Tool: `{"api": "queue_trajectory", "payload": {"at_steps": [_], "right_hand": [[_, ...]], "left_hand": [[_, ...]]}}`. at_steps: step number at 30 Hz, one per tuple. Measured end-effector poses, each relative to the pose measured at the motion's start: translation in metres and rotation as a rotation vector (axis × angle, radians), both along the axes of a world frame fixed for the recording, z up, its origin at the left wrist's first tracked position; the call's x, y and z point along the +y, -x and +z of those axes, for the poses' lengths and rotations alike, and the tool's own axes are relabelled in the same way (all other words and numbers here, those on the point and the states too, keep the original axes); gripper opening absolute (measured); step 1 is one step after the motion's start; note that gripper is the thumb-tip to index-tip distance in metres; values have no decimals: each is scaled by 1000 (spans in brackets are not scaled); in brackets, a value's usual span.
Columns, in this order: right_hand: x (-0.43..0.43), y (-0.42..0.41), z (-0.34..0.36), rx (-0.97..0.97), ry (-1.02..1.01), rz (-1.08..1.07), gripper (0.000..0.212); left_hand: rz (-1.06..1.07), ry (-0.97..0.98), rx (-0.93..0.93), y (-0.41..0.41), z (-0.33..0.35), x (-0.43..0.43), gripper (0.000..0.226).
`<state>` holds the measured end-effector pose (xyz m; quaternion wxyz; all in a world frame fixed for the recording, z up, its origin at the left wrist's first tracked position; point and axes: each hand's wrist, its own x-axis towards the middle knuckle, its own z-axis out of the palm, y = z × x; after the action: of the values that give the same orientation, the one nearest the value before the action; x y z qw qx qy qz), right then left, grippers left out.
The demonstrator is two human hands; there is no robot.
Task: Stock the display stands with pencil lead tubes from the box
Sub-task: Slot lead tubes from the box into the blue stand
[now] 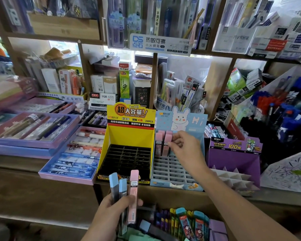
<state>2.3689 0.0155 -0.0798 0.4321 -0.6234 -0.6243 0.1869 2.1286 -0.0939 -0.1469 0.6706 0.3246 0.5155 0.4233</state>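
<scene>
Step in hand: seating a tube in the back row of the blue rabbit stand, centre-right of the frame.

- Right hand: thumb and fingertips pinch the top of a pink tube, upright at the back of the stand's grid. A second pink tube stands just to its left. Whether the pinched tube is fully down in its slot is hard to tell; the fingers cover part of it.
- Left hand, bottom centre: fingers curled round a reserve bundle of two blue tubes and one pink, all upright.
- More packed tubes lie at the bottom edge, probably in the supply box; its walls are not clear.
- Yellow stand, centre, and purple stand, right: no tubes visible in either.

Progress: early; most slots are bare.

Next move calls for: let go of the seated tube, take one from the left-hand bundle, align it upright over the neighbouring slot, and press it straight down.
</scene>
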Motion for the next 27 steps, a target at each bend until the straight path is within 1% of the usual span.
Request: {"api": "queue_trajectory", "payload": {"at_steps": [7,11,13,15,17,21,24,27], "right_hand": [[-3,2,0,-9,13,-34,8],[-14,4,-1,33,11,-87,17],[-24,6,-1,74,6,-75,18],[-35,9,-1,133,31,-6,14],[-46,14,0,210,98,107,13],[-64,23,1,375,263,279,15],[-74,30,1,405,372,388,14],[-79,40,-1,422,447,442,15]], "left_hand": [[-14,-4,-4,0,1,2,24],[4,-10,-26,0,6,0,21],[10,-19,-51,-1,6,0,27],[17,-33,-72,-1,6,-1,36],[13,-61,-66,-3,8,-2,41],[0,-113,-90,-8,12,-5,36],[-7,-156,-108,-9,14,-6,33],[-38,-175,-100,-9,14,-6,33]]}}
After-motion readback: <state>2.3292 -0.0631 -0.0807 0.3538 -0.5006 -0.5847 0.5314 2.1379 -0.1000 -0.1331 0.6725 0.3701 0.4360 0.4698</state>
